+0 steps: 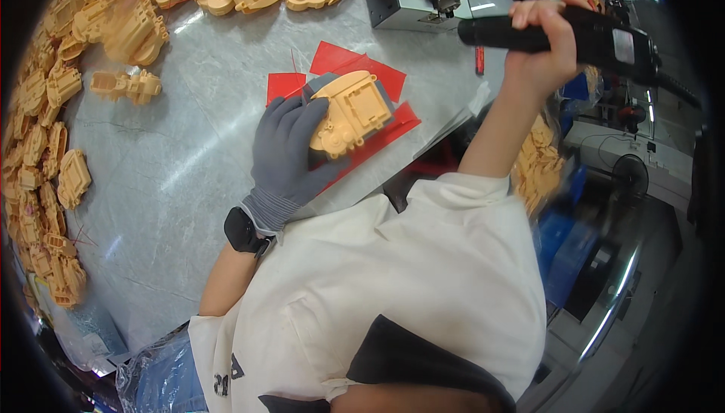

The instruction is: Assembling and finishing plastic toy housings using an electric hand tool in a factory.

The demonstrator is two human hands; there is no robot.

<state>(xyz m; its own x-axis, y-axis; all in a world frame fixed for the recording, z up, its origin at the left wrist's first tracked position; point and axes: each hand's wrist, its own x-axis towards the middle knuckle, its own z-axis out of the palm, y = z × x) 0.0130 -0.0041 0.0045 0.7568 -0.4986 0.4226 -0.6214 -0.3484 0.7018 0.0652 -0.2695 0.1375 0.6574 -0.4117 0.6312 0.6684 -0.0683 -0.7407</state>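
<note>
My left hand [285, 137], in a grey knit glove with a black watch at the wrist, is closed on a yellow plastic housing [353, 109]. The housing has a square recess and small round bosses on its upper face. It rests on or just above a grey piece, partly hidden under it, amid red sheets [387, 75] on the table. Raised at the right, my bare right hand [547, 43] wraps round a black electric screwdriver [615, 43]. The tool lies nearly level, its narrower end pointing left and its cord trailing off right. It is apart from the housing.
Many similar yellow housings [140, 32] are piled along the table's left and far edges. One small yellow part [127, 86] lies apart from them. A metal box machine [411, 1] stands at the far side, with a short red stick [479, 60] near it. Blue bins [563, 251] stand at right.
</note>
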